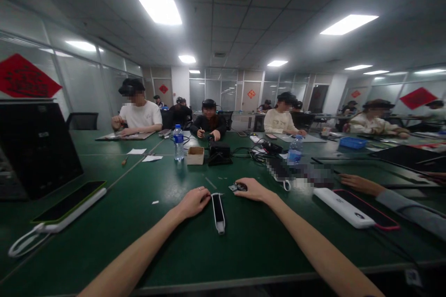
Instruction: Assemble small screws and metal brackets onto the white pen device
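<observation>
On the green table lies a long, narrow device (218,213) with a white frame and a dark middle, its light grey end towards me. Palm down just left of its far end rests my left hand (194,202). Its fingers are loosely bent, with nothing visible in them, and the fingertips come close to the white frame; whether they touch it I cannot tell. My right hand (253,189), farther right, is closed on a small dark part with a grey metal-looking end (239,187). The fingers hide some of that part.
A cardboard box (195,156), a water bottle (179,143) and a black stand (219,154) are ahead. A black computer case (38,148) and a phone (69,200) are left. Right are a white power bank (343,208) and a neighbour's hand (360,184).
</observation>
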Tool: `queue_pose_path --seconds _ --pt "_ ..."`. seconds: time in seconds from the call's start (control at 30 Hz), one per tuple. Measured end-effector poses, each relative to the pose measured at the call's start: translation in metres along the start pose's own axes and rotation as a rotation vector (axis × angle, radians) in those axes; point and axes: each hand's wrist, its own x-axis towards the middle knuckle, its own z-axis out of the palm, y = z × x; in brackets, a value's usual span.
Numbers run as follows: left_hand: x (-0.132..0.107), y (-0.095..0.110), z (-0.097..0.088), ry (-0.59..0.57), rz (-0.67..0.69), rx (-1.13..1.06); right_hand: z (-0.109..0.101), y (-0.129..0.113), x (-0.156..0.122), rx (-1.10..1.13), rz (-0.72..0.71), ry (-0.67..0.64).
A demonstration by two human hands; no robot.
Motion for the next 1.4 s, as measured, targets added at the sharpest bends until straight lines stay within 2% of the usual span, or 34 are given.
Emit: queue_pose_path --seconds 0.13,0.3,0.53,0.73,1.13,1.4 --pt "0.000 0.004 -0.004 -0.015 -0.006 -0.015 -0.014 0.011 -0.005 -0.024 -0.009 -0.040" --pt "-0.001 0.005 -0.006 -0.021 -0.016 -0.024 -0.017 0.012 -0.006 -0.072 -0.032 -0.041" --pt "-0.001 0.004 -0.006 -0.024 -0.024 -0.020 -0.014 0.007 -0.006 -0.070 -0.003 0.003" --pt "-0.002 0.003 -0.005 -0.019 -0.039 -0.030 -0.009 0.011 -0.002 -0.077 -0.036 0.025" --pt "-0.002 -0.005 0.004 0.008 -0.012 -0.010 -0.008 0.022 0.000 -0.004 -0.005 0.028" --pt "-0.005 0.001 -0.004 -0.024 -0.057 -0.031 -0.002 0.027 0.003 -0.036 -0.018 0.070"
